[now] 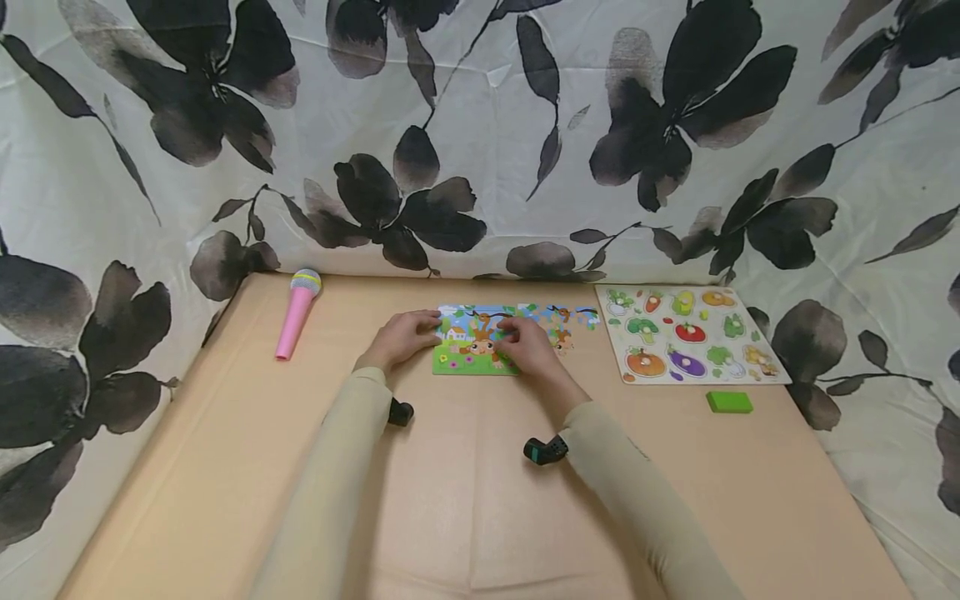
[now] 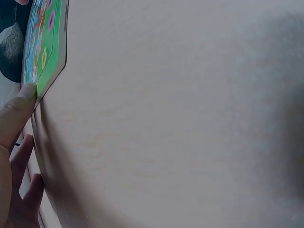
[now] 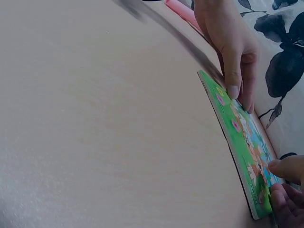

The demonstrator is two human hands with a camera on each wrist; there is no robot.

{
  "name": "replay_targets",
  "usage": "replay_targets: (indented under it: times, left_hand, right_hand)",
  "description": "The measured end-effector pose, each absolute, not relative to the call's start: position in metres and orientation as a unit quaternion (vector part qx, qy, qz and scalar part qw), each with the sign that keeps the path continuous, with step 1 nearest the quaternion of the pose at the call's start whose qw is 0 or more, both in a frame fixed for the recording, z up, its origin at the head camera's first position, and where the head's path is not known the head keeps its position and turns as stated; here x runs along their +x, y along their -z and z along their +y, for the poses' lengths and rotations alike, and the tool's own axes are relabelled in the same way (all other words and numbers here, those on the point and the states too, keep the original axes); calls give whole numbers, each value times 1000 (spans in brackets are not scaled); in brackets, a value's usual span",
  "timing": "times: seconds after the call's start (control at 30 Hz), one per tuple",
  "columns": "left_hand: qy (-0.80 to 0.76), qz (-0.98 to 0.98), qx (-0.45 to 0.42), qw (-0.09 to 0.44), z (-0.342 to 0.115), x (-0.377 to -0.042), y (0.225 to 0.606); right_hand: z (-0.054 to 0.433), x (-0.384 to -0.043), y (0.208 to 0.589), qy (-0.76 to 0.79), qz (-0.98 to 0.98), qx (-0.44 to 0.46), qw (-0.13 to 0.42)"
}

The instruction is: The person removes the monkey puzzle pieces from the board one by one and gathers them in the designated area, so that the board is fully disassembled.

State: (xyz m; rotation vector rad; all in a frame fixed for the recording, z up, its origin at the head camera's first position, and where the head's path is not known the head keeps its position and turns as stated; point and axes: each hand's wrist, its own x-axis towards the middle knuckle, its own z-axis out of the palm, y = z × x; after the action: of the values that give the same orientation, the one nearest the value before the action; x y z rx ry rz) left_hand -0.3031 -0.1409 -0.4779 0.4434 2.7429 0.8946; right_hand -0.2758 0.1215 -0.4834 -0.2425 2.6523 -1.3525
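Note:
A jigsaw puzzle board [image 1: 459, 363] with a monkey picture and a green border lies at the back middle of the table. My left hand [image 1: 401, 340] is at its left edge, the thumb [image 2: 27, 92] touching the board's corner and the other fingers extended beside it. Over the board's right part, my right hand [image 1: 531, 348] has its thumb and bent fingers at the picture. Whether a piece is between those fingertips is hidden. Several loose puzzle pieces [image 1: 566, 317] with monkeys and branches lie just right of the board.
To the left lies a pink toy microphone [image 1: 297, 317]. On the right is a white board with vegetable pictures [image 1: 708, 333], with a green block [image 1: 729, 402] in front of it. A floral cloth [image 1: 495, 108] hangs behind the table [image 1: 465, 500].

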Motion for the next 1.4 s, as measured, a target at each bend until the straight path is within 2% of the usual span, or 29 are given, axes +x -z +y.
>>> replay_targets:
  times: [0.5,1.07,1.4]
  left_hand:
    - [-304,934,156,108,-143,-302,478]
    - [-308,933,158,103,-143,-304,478]
    - [-308,933,151,109,-142,-305,480]
  right_hand:
    - [112,-276,487,404,909,-94,44]
    - [108,-282,475,347,929,-85,98]
    - [107,-281,473,358,926,-67,103]
